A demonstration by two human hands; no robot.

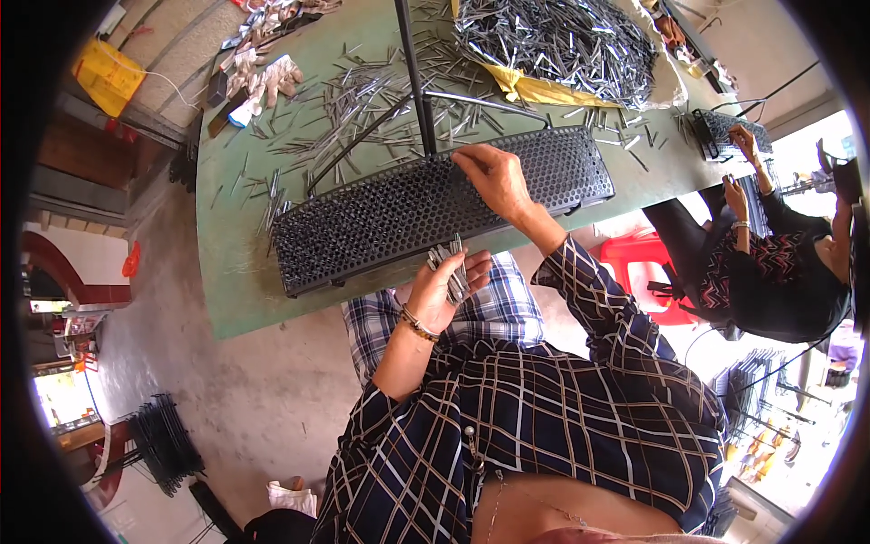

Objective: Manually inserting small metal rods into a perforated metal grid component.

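Note:
A long black perforated rack [544, 172] lies across the front of the green table, with many round holes in its top. Its left part looks filled with dark metal pieces, while holes toward the right look bare. My left hand [433, 295] is closed around a bundle of thin metal strips [449, 263], just in front of the rack's near edge. Over the middle of the rack, my right hand [501, 186] has its thumb and fingers pinched together at the holes. Whatever is between those fingertips is hidden.
Loose metal strips [362, 113] are strewn over the green table [240, 304] behind the rack. A large heap of strips [562, 50] lies on yellow sheeting. A black upright bar [412, 72] rises behind the rack. Gloves [272, 77] lie at left. Another person [770, 263] works at right beside a red stool [639, 272].

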